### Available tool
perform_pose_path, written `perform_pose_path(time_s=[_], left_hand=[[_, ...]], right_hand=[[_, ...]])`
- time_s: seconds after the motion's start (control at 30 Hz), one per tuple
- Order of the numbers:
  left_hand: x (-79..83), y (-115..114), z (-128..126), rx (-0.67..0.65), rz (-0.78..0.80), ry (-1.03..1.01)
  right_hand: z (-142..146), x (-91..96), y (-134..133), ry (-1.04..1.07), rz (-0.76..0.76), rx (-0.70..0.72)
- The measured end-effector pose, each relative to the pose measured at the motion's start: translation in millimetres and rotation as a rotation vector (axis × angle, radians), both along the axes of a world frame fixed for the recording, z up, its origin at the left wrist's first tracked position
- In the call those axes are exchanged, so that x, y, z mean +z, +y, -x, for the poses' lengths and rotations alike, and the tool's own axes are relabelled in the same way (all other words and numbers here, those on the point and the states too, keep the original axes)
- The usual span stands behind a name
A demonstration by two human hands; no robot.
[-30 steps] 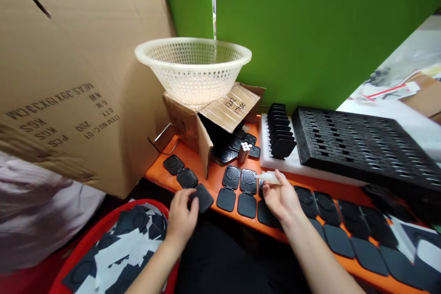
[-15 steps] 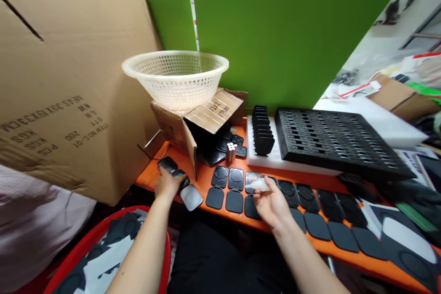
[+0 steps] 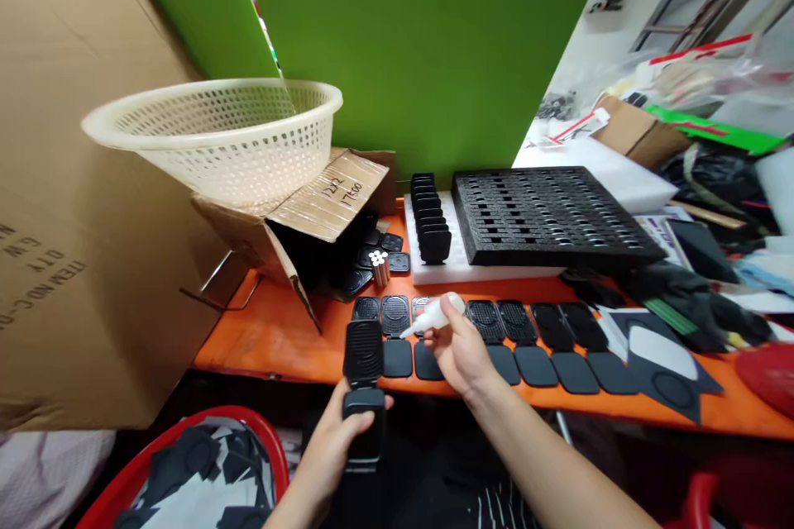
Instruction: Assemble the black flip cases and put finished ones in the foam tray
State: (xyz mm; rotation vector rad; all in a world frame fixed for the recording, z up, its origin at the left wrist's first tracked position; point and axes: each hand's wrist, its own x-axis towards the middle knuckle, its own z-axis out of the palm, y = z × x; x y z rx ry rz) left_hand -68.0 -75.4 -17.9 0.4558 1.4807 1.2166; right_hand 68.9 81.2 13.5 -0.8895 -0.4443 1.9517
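My left hand [image 3: 328, 448] grips an opened black hinged case [image 3: 363, 350] near the table's front edge. Its ridged half points away from me, and my thumb presses on the nearer half. In my right hand [image 3: 460, 351] is a small white squeeze bottle [image 3: 439, 312]. The bottle's thin nozzle points left and slightly down, a little to the right of the held case. Beyond and beside my hands, similar opened cases [image 3: 395, 316] lie in a row on the orange table [image 3: 279, 347], textured halves at the back and flat halves in front.
A white plastic basket [image 3: 248, 169] rests on a cardboard box [image 3: 347, 194], with loose black parts and a bundle of small rods [image 3: 379, 266] beside it. A slotted black foam block [image 3: 533, 215] lies at the back right. A red tub [image 3: 279, 450] of scraps stands lower left.
My left hand has come from the table's left end to the front middle, now raising an opened case. My right hand still holds the bottle. The whole view has shifted.
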Motion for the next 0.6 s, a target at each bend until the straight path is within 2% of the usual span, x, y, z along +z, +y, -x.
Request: perform_pose_path(time_s=[0.13, 0.27, 0.43, 0.6], left_hand=[[11.1, 41, -25, -0.233, -0.017, -0.109], [24.6, 55, -34, -0.311, 0.01, -0.142], [35.2, 58, -38, -0.344, 0.062, -0.157], [34.3, 58, -38, -0.369, 0.078, -0.159]], right_hand=[[1, 8.6, 5, -0.125, -0.267, -0.096], [-9, 9.9, 16, -0.32, -0.477, -0.196], [-12, 6.1, 19, -0.435, -0.551, -0.187], [-11, 0.1, 20, -0.498, -0.578, -0.152]])
